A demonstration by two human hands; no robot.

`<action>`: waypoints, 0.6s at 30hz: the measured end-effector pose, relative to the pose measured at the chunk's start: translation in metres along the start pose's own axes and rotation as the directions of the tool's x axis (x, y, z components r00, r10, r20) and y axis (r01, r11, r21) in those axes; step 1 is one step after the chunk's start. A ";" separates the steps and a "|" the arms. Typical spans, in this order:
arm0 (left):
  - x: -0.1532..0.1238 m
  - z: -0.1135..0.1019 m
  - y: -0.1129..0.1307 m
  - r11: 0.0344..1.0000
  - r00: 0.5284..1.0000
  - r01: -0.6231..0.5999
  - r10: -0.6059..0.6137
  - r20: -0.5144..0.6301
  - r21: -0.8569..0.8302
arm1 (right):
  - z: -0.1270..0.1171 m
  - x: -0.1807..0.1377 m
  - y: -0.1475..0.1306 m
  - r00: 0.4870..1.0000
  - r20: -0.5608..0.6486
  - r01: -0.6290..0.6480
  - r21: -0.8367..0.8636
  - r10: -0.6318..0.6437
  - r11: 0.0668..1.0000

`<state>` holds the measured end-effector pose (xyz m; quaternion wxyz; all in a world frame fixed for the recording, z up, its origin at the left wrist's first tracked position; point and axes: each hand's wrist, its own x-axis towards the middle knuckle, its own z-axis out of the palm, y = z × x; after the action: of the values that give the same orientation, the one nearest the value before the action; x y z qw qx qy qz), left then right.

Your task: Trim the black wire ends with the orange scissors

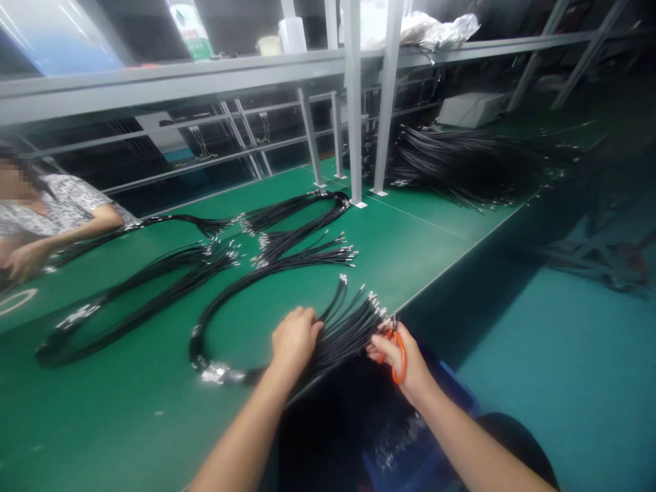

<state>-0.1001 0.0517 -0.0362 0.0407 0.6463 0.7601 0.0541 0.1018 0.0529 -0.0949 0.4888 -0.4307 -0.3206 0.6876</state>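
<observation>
A bundle of black cables (343,335) with pale metallic tips fans out at the table's front edge. My left hand (296,339) lies over the bundle with its fingers curled round some of the cables. In my right hand (404,355) is a pair of scissors (399,362) with orange handles, held close to the cable tips. Silvery wrapping (220,373) binds the same bundle further left, where it bends round in a loop. Much of the scissors' blades is hidden among the cable ends.
More looped cable bundles (169,301) lie on the green table (410,253). A large cable pile (461,164) rests at the back right, behind metal posts (354,102). A co-worker (66,212) sits at left. Below the edge is a blue bin (456,386).
</observation>
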 end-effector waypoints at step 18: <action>-0.058 0.045 0.039 0.905 0.848 -0.408 0.423 -0.318 0.118 | -0.056 -0.033 -0.022 0.997 -0.044 -0.074 -0.102 0.070 0.992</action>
<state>-0.0462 0.0021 -0.0760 -0.1168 0.7772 0.5989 0.1535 0.1661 0.0302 -0.0904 0.4472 -0.4806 -0.3301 0.6783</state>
